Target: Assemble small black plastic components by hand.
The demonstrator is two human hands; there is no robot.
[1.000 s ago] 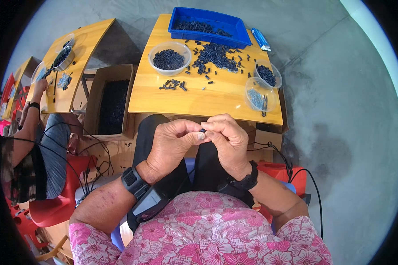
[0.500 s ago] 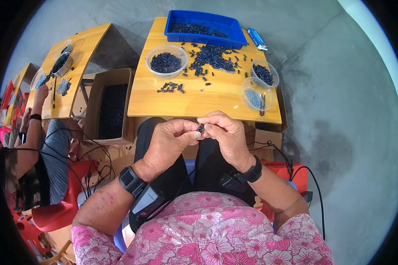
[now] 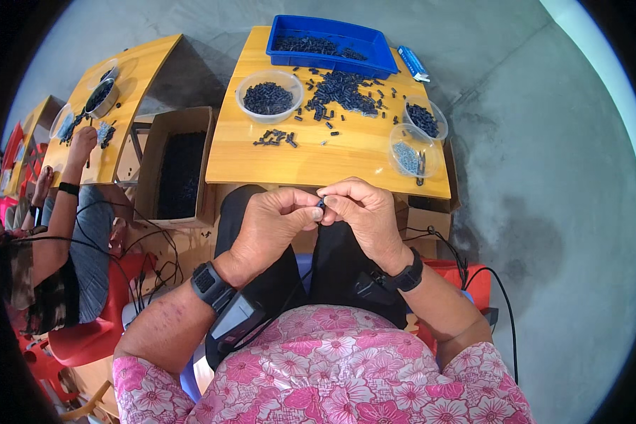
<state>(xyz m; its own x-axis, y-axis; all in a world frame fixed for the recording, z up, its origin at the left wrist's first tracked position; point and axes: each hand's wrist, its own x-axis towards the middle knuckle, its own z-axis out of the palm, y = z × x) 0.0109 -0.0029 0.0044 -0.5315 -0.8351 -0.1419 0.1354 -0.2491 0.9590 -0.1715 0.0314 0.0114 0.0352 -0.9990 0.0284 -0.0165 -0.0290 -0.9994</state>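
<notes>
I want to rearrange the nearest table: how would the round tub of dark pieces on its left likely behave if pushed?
The tub would probably slide rather than tip, as it looks low and wide on the table. It looks translucent and thin-walled, so it may flex. The dark pieces lie loose inside, so some could spill if it tilted.

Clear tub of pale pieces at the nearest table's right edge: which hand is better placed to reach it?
Probably the right hand: it is nearer the clear tub than the left hand. Both hold one black part.
</notes>
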